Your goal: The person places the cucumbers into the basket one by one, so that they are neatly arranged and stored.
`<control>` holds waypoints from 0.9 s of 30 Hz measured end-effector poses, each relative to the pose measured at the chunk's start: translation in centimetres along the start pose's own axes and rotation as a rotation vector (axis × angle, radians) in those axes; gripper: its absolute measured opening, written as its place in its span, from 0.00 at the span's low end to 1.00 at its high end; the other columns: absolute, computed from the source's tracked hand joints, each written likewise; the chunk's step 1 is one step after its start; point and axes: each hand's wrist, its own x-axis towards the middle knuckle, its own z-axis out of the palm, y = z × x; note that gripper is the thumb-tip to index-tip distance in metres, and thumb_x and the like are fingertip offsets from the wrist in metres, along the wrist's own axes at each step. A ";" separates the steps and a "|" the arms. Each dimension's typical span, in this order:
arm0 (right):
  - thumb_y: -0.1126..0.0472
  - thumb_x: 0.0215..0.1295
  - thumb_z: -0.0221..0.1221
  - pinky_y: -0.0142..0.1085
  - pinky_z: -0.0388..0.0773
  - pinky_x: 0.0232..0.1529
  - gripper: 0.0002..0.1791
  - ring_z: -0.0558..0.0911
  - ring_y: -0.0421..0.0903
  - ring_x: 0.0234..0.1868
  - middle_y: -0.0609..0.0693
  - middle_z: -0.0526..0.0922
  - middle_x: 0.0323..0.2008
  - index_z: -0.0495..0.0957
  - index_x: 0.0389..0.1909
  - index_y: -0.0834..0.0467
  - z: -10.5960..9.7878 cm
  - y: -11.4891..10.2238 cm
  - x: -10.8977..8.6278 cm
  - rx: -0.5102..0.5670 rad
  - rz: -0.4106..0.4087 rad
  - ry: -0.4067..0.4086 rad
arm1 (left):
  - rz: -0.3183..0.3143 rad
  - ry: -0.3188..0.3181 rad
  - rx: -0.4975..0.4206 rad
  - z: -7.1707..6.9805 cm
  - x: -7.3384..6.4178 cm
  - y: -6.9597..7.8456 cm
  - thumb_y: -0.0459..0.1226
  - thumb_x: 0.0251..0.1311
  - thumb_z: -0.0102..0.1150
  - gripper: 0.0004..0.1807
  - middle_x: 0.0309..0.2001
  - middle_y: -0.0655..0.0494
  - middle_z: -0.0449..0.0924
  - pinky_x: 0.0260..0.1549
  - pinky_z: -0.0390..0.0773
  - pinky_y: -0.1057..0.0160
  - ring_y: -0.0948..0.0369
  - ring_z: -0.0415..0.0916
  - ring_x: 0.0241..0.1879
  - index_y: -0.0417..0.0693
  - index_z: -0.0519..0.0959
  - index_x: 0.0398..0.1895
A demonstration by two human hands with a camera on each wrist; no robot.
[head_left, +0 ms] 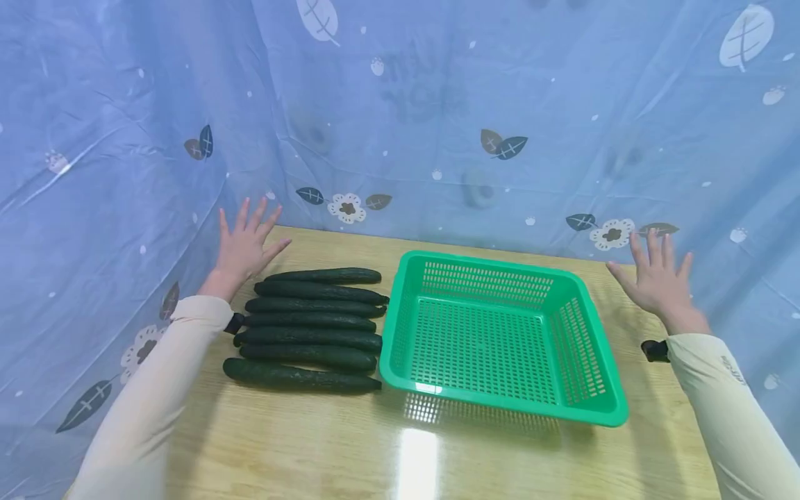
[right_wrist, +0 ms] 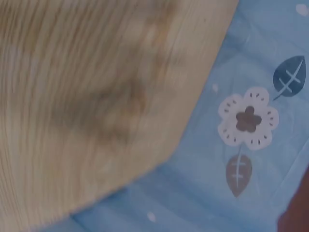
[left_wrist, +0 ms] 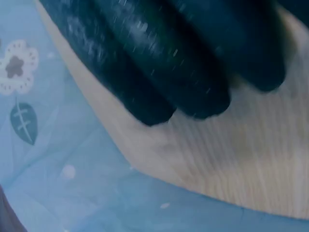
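Observation:
My left hand is raised with its fingers spread, above the table's far left corner. Just to its right and nearer to me, several dark green cucumbers lie side by side in a column; the ends of a few cucumbers fill the top of the left wrist view. To their right stands a green plastic basket with slotted walls and nothing in it. Beyond the basket's right side my right hand hovers, fingers spread, holding nothing. Only a sliver of it shows at the right wrist view's edge.
The pale wooden table carries the basket and the cucumbers. A blue curtain with leaf and flower prints hangs along its back and sides. The basket's left rim stands close against the cucumbers' right ends.

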 end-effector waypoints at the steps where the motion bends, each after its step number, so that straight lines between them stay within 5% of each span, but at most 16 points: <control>1: 0.37 0.70 0.34 0.68 0.19 0.56 0.42 0.19 0.62 0.67 0.63 0.19 0.68 0.23 0.71 0.53 0.3 0.0 -0.1 0.031 -0.004 -0.019 | 0.005 -0.008 -0.006 0.2 -0.3 0.1 0.64 0.63 0.34 0.40 0.74 0.52 0.31 0.59 0.17 0.37 0.50 0.20 0.72 0.66 0.35 0.73; 12: 0.47 0.74 0.29 0.71 0.28 0.55 0.37 0.19 0.69 0.65 0.67 0.16 0.66 0.19 0.68 0.61 1.9 -1.6 -1.7 0.522 -0.050 -0.300 | 0.034 -0.039 -0.123 0.5 -4.0 1.8 0.63 0.62 0.39 0.41 0.74 0.49 0.40 0.60 0.19 0.38 0.50 0.28 0.73 0.57 0.46 0.73; 20: 0.45 0.74 0.33 0.71 0.46 0.53 0.37 0.36 0.74 0.66 0.68 0.27 0.70 0.27 0.72 0.57 1.2 -2.5 -3.6 0.638 -0.014 -0.489 | 0.020 -0.041 -0.159 -0.3 -7.1 3.7 0.64 0.59 0.45 0.42 0.71 0.44 0.50 0.63 0.29 0.36 0.45 0.40 0.71 0.55 0.52 0.72; 27: 0.49 0.75 0.36 0.61 0.65 0.54 0.37 0.51 0.73 0.64 0.72 0.41 0.68 0.32 0.71 0.65 1.5 -3.3 -4.6 0.751 -0.027 -0.546 | 0.005 -0.017 -0.182 -0.4 -10.1 5.3 0.64 0.54 0.53 0.43 0.67 0.43 0.59 0.62 0.44 0.36 0.43 0.50 0.68 0.52 0.60 0.69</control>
